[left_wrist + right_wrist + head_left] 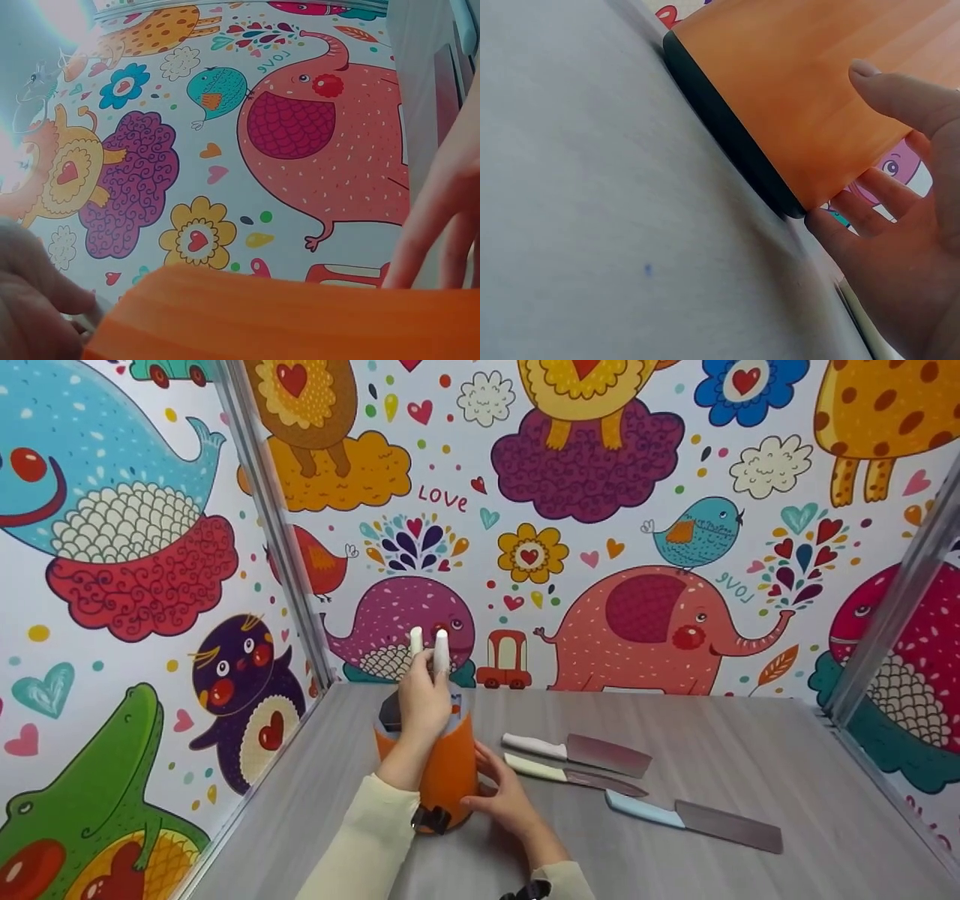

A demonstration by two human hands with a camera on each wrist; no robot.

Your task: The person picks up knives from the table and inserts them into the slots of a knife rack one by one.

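Observation:
An orange knife block (450,780) with a dark base stands upright on the table. My left hand (426,701) is over its top and grips a white handle (442,652) that points up. A cream handle (416,640) rises close beside it, partly behind the fingers. Any blades below these handles are hidden by the hand and block. Low on the block's right side, my right hand (506,799) holds it, with the thumb in front and fingers behind. In the right wrist view, the thumb (892,94) lies over the orange wall, above the dark base (727,135).
Right of the block lie a white-handled cleaver (607,754), a cream-handled knife (600,781) and a blue-handled cleaver (727,825), blades toward the right. The grey table (675,870) is bounded by cartoon-printed walls (637,540) behind and at both sides.

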